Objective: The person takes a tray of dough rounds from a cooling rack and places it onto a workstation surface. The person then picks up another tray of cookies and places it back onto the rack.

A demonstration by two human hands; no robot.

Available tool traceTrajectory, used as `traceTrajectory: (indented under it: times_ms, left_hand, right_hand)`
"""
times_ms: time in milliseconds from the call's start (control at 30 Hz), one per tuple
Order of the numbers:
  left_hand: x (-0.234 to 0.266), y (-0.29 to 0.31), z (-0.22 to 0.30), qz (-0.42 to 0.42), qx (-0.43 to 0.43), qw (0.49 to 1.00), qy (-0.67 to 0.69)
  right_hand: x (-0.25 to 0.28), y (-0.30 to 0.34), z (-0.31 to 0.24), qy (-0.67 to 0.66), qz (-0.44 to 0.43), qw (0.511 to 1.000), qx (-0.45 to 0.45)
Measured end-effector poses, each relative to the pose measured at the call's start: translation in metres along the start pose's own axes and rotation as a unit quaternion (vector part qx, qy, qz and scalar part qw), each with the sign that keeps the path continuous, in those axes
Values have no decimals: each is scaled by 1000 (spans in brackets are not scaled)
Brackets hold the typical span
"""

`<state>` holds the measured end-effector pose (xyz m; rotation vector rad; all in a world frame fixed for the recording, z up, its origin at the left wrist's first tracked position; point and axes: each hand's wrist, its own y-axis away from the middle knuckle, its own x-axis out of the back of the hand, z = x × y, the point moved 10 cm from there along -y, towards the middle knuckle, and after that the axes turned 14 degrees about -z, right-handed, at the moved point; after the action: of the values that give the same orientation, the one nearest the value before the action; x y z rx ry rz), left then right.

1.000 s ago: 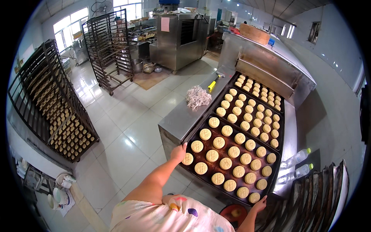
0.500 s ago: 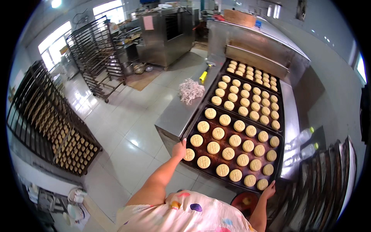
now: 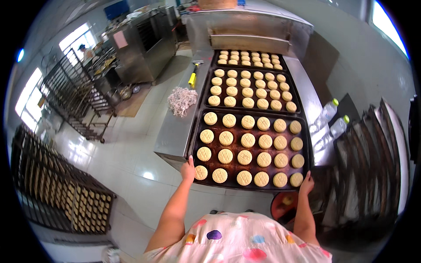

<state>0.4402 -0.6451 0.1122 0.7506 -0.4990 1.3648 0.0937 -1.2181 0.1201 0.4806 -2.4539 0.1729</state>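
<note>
One dark baking tray (image 3: 237,148), round embossed pastries (image 3: 247,140) in rows: before me, nearest of three, beside the steel counter (image 3: 175,136). My left hand (image 3: 187,171), right hand (image 3: 307,184): fingers gripping its near corners. Handling, I judge: grips even, tray level, no jolts.

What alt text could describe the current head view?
A person's left hand and right hand hold a dark tray of round, patterned pastries by its near corners. Two more filled trays lie beyond it; on the metal ledge at left are a pale string bundle and a yellow-handled tool.
</note>
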Motion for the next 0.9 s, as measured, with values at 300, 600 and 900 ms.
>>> traceTrajectory:
  times_ms: [300,600,900]
  left_hand:
    - [-1,-4,-10,19,22,996,83]
    - [4,-4,-10,69,26,996,52]
    - [11,5,9,78,4,997,5]
  right_hand:
    - [1,-1,6,-20,10,999,-36]
    - [1,-10,-11,-13,-2,999,-30]
    - [-2,-12,-10,-14,11,1000,-15]
